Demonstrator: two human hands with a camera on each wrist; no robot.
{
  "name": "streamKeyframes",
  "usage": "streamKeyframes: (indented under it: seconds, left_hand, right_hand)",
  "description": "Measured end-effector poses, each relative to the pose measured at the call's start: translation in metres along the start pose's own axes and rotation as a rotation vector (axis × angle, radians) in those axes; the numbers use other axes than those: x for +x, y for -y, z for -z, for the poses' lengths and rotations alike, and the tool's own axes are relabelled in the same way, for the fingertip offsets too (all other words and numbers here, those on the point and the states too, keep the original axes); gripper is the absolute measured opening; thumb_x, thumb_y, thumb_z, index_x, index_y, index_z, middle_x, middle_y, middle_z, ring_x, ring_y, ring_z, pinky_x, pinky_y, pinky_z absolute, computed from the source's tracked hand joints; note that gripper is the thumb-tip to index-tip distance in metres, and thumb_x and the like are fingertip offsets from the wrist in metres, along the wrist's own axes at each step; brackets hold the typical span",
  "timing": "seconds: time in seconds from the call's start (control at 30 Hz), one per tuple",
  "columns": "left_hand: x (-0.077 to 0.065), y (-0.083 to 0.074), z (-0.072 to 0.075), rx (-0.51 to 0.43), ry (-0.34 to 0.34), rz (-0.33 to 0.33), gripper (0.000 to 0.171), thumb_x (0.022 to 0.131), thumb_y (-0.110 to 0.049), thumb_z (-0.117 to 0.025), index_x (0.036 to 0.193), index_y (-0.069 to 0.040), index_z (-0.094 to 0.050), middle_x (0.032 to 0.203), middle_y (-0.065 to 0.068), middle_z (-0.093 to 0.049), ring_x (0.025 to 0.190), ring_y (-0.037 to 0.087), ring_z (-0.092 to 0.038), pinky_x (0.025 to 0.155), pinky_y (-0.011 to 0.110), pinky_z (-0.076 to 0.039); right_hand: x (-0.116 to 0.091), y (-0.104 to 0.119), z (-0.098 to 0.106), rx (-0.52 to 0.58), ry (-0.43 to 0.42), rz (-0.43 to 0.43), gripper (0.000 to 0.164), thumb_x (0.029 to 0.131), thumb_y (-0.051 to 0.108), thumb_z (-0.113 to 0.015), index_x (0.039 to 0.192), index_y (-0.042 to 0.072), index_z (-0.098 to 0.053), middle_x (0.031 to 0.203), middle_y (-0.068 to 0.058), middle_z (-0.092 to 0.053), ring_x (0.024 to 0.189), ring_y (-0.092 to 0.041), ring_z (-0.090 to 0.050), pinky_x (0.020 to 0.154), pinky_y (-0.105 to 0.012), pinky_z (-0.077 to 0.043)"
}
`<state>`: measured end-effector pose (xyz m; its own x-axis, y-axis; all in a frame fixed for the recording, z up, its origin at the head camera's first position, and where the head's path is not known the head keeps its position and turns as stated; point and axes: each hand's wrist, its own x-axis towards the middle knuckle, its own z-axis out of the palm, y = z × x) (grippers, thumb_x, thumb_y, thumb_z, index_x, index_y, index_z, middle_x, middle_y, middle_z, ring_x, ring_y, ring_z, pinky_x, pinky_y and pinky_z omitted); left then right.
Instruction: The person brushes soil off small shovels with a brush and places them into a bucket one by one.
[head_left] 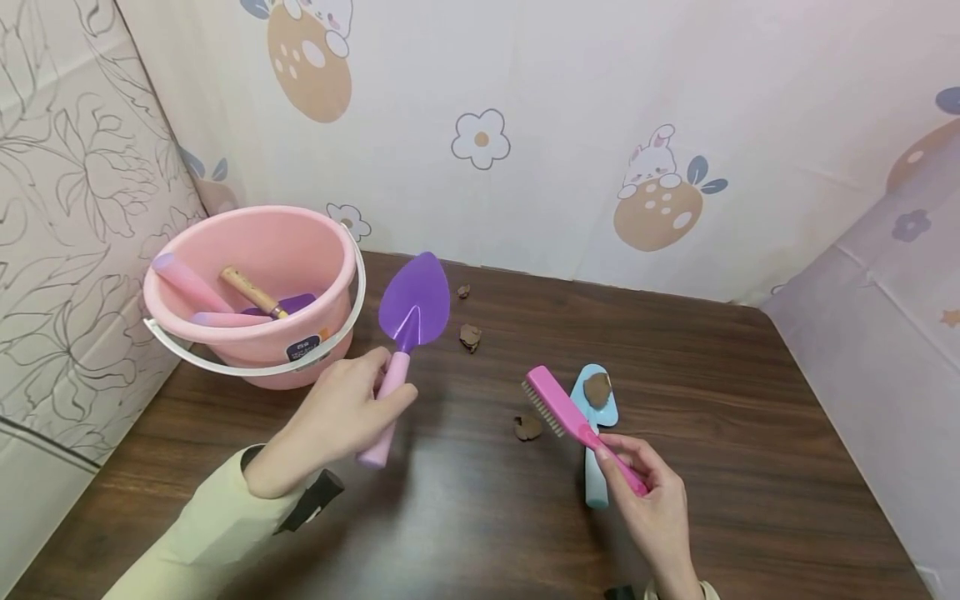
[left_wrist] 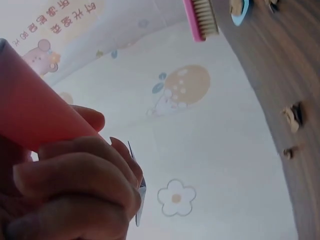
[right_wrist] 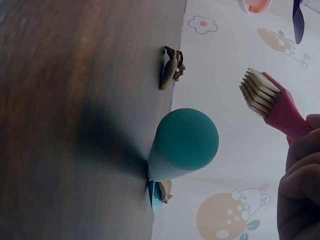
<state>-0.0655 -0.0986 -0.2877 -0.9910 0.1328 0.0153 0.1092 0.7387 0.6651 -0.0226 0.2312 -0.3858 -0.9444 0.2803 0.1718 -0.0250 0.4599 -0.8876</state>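
My left hand (head_left: pixel 348 412) grips the pink handle of a trowel (head_left: pixel 415 304) with a purple blade, raised over the table beside the bucket. In the left wrist view the curled fingers (left_wrist: pixel 75 185) wrap that handle. With my right hand (head_left: pixel 652 492) I hold a pink brush (head_left: pixel 558 400) by its handle, bristles facing left. The brush overlaps a light blue trowel (head_left: pixel 596 492) on the table, which carries a brown clump (head_left: pixel 597 389) on its blade. Left of the brush head lies another brown clump (head_left: pixel 527 428).
A pink bucket (head_left: pixel 300 225) with a white handle stands at the left, holding pink-handled tools and one wooden-handled tool (head_left: pixel 251 290). Two more brown pieces, a larger clump (head_left: pixel 470 337) and a small bit (head_left: pixel 463 291), lie toward the back. Patterned cloth walls (head_left: pixel 555 183) border the dark wooden table (head_left: pixel 750 433).
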Motion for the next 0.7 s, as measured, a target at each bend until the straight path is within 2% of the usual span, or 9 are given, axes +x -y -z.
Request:
streamKeyframes:
  seconds: [0.2,0.33,0.43,0.57,0.7]
  left_hand:
    - [0.0,0.003,0.017,0.069,-0.068,-0.029,0.017,0.084,-0.028,-0.057,0.079,-0.012,-0.054,0.06,0.0,-0.049,0.059,0.012,-0.05,0.057,0.029,-0.039]
    - [0.001,0.006,0.03,0.095,-0.074,-0.027,0.019,0.085,-0.029,-0.057,0.083,-0.011,-0.054,0.059,-0.001,-0.052,0.058,0.011,-0.054,0.056,0.029,-0.04]
    - [0.003,0.008,0.039,0.124,-0.091,-0.05,0.018,0.085,-0.029,-0.057,0.088,-0.011,-0.053,0.059,-0.001,-0.051,0.056,0.012,-0.053,0.054,0.029,-0.04]
    - [0.006,0.012,0.05,0.19,-0.125,-0.083,0.016,0.085,-0.029,-0.056,0.087,-0.014,-0.049,0.061,0.0,-0.047,0.059,0.015,-0.051,0.055,0.03,-0.038]
    - [0.006,0.019,0.066,0.236,-0.111,-0.079,0.026,0.089,-0.035,-0.053,0.082,-0.011,-0.049,0.063,0.002,-0.05,0.058,0.015,-0.053,0.054,0.03,-0.038]
  right_hand:
    - [0.0,0.0,0.0,0.002,0.001,0.006,0.02,0.083,0.008,-0.073,0.102,0.013,-0.071,0.06,0.004,-0.055,0.04,-0.004,-0.034,0.035,-0.023,-0.026]
    - [0.0,0.0,0.0,0.003,0.003,0.01,0.019,0.084,0.009,-0.072,0.102,0.013,-0.071,0.061,0.0,-0.058,0.04,-0.002,-0.034,0.035,-0.024,-0.027]
    - [0.0,0.0,0.0,0.004,0.003,0.012,0.018,0.084,0.008,-0.072,0.101,0.013,-0.071,0.062,-0.003,-0.059,0.041,-0.001,-0.033,0.035,-0.024,-0.027]
    - [0.0,0.001,0.0,-0.001,0.003,0.012,0.018,0.083,0.009,-0.072,0.101,0.013,-0.071,0.062,0.001,-0.058,0.041,0.0,-0.032,0.035,-0.024,-0.027]
    - [0.001,0.001,0.001,-0.004,-0.001,0.012,0.018,0.083,0.009,-0.072,0.101,0.013,-0.071,0.061,0.004,-0.058,0.04,0.0,-0.032,0.035,-0.023,-0.026]
